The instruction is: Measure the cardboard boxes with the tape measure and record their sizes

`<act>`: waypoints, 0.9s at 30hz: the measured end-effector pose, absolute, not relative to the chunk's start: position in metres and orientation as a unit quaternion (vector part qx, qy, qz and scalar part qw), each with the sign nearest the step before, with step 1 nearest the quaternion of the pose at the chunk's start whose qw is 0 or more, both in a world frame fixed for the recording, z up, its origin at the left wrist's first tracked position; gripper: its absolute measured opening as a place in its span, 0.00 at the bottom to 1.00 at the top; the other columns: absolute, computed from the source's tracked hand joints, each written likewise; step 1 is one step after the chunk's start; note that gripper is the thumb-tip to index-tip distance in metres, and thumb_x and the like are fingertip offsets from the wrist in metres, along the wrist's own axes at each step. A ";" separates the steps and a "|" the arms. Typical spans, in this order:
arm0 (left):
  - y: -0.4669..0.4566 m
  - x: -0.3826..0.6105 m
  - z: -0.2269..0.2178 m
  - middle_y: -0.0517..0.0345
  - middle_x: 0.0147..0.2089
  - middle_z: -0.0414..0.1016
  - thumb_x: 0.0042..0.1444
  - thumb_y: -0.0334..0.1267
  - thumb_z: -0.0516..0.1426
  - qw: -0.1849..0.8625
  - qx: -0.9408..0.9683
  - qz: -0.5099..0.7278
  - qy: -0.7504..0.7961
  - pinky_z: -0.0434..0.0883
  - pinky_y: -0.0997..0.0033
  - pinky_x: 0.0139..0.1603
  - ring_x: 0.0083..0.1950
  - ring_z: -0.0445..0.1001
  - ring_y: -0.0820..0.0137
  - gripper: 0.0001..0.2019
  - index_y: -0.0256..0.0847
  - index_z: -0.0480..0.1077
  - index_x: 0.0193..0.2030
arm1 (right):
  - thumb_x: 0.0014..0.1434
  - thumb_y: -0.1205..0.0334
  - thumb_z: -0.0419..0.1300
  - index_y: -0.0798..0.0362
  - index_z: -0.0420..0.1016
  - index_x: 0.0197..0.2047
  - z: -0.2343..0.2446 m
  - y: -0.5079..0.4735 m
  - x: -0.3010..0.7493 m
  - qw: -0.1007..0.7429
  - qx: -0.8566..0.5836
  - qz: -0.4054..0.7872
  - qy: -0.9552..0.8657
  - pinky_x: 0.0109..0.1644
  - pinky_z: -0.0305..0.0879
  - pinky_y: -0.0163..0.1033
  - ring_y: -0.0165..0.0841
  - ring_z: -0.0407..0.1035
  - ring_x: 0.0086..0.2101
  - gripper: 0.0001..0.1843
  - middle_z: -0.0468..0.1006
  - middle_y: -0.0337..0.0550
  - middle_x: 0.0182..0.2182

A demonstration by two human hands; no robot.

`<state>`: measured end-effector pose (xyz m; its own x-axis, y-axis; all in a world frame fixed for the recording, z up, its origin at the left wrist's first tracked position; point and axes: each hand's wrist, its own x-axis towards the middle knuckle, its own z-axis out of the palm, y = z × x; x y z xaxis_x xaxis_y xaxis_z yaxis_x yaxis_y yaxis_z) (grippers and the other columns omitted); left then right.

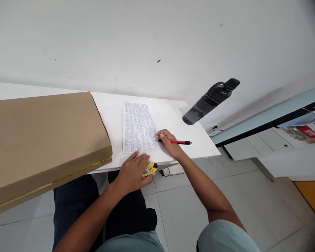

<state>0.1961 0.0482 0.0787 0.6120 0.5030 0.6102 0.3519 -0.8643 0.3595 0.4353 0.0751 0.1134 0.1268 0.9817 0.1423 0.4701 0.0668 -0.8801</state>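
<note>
A sheet of paper [139, 127] covered in dense handwriting lies on the white table [173, 106]. My right hand [169, 143] is closed around a red pen [180, 142] with black ends, at the paper's right edge; its writing tip is hidden by my fingers. At the table's front edge, my left hand [132, 171] grips a small yellow object [149, 169] with a black end and a barcode label, between thumb and fingers. I cannot make out its exact kind. The fingertips of that hand reach the paper's lower edge.
To the left a large brown cardboard box [47, 136] overhangs the table's front edge. A dark water bottle [210, 101] stands at the back right, near the wall. Further right are a dark-edged pale panel [270, 120] and a white cabinet [257, 145].
</note>
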 end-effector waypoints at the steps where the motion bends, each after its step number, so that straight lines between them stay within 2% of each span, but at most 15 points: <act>1: 0.048 0.197 0.079 0.48 0.53 0.83 0.62 0.44 0.58 0.102 0.890 0.372 0.244 0.75 0.51 0.66 0.55 0.82 0.59 0.12 0.41 0.71 0.48 | 0.65 0.36 0.54 0.49 0.72 0.31 0.114 0.074 0.434 0.429 -0.630 0.278 -0.584 0.33 0.61 0.40 0.34 0.64 0.28 0.26 0.71 0.38 0.25; 4: 0.047 0.199 0.079 0.48 0.51 0.83 0.62 0.45 0.58 0.101 0.883 0.385 0.249 0.76 0.53 0.65 0.54 0.83 0.60 0.13 0.40 0.70 0.48 | 0.64 0.41 0.58 0.48 0.64 0.23 0.115 0.072 0.432 0.425 -0.657 0.257 -0.567 0.33 0.57 0.40 0.33 0.59 0.26 0.25 0.64 0.36 0.20; 8: 0.048 0.200 0.077 0.49 0.50 0.84 0.62 0.45 0.58 0.090 0.878 0.402 0.244 0.77 0.54 0.64 0.53 0.83 0.60 0.14 0.39 0.70 0.49 | 0.62 0.44 0.59 0.48 0.60 0.21 0.115 0.073 0.430 0.420 -0.674 0.255 -0.552 0.32 0.55 0.40 0.32 0.57 0.26 0.24 0.61 0.35 0.20; 14: 0.048 0.200 0.078 0.50 0.51 0.84 0.61 0.44 0.58 0.091 0.882 0.393 0.245 0.77 0.55 0.64 0.53 0.83 0.60 0.12 0.41 0.70 0.48 | 0.59 0.47 0.59 0.49 0.61 0.20 0.119 0.074 0.431 0.410 -0.676 0.265 -0.552 0.32 0.55 0.40 0.32 0.57 0.26 0.22 0.62 0.35 0.20; 20: 0.047 0.200 0.078 0.48 0.51 0.83 0.60 0.44 0.59 0.094 0.882 0.390 0.248 0.76 0.55 0.64 0.54 0.83 0.60 0.13 0.40 0.69 0.47 | 0.58 0.46 0.59 0.49 0.63 0.20 0.120 0.074 0.429 0.413 -0.682 0.264 -0.543 0.31 0.53 0.40 0.31 0.55 0.25 0.21 0.61 0.34 0.19; 27: 0.046 0.200 0.077 0.49 0.53 0.83 0.59 0.43 0.59 0.110 0.885 0.371 0.258 0.75 0.55 0.66 0.54 0.83 0.60 0.13 0.41 0.69 0.48 | 0.58 0.46 0.58 0.49 0.60 0.20 0.119 0.074 0.428 0.421 -0.686 0.255 -0.536 0.31 0.51 0.40 0.31 0.53 0.25 0.22 0.58 0.33 0.19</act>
